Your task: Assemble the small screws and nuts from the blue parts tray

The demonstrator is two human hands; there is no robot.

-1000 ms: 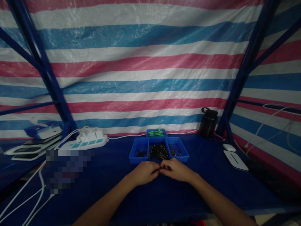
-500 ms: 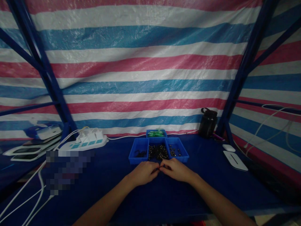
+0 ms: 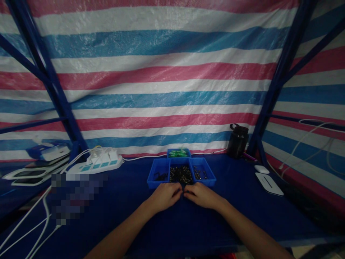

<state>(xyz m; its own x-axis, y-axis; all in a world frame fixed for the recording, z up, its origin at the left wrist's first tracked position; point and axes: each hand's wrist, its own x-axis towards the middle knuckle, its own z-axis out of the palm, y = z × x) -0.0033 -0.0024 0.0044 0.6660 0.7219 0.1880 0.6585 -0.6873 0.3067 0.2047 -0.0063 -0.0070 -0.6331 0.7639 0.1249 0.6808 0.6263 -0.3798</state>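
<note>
My left hand (image 3: 166, 196) is closed in a pinch at the front edge of the middle blue bin. Facing it, a small gap away, my right hand (image 3: 201, 194) is pinched too. Whatever is between the fingers of either hand is too small to make out. Just beyond them, the middle bin holds many small dark and brassy parts (image 3: 181, 174). Dark thin pieces (image 3: 161, 176) lie in the left bin (image 3: 151, 176), and a few small metal parts (image 3: 201, 173) in the right bin (image 3: 211, 172). Behind is a smaller bin with green packets (image 3: 178, 153).
A white power strip (image 3: 101, 163) with plugs and cables is at the left, near stacked devices (image 3: 40, 171). A black bottle (image 3: 237, 141) stands at the back right; a white flat device (image 3: 268, 183) and a small white case (image 3: 261, 169) lie right. Striped sheeting hangs behind.
My hands were touching at the fingertips and are now slightly apart. My left hand has shifted a little left and toward the bins.
</note>
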